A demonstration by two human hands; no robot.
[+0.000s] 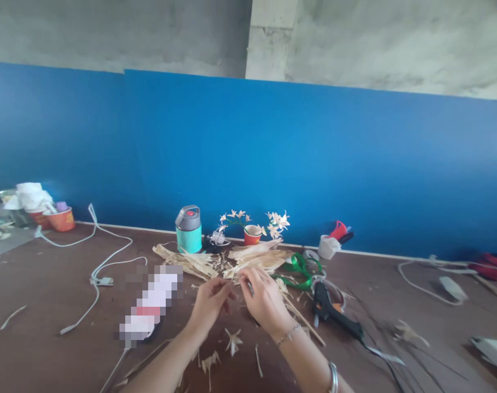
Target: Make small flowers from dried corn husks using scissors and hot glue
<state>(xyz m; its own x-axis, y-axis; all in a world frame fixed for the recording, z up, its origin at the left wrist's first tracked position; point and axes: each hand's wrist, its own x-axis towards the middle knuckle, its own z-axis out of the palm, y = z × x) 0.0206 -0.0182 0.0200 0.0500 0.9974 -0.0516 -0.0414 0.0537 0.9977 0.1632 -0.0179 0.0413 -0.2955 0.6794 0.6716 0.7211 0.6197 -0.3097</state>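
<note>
My left hand (212,301) and my right hand (261,297) meet over the middle of the table, fingertips nearly touching. Both sets of fingers are pinched, but whatever lies between them is too small or hidden to make out. Just beyond them spread dried husks (256,256), pale and papery. A finished-looking husk flower (233,341) lies on the table below my hands. Behind the husks, a red paper cup (252,234) holds stems with small cream flowers (278,221).
A glue gun (334,311) and green ribbon (300,273) lie to the right. A turquoise flask (189,232) stands behind the husks. A blurred-out phone-like object (154,303) and white cables (95,273) are on the left. A white cup (328,247) stands near the blue partition (314,158).
</note>
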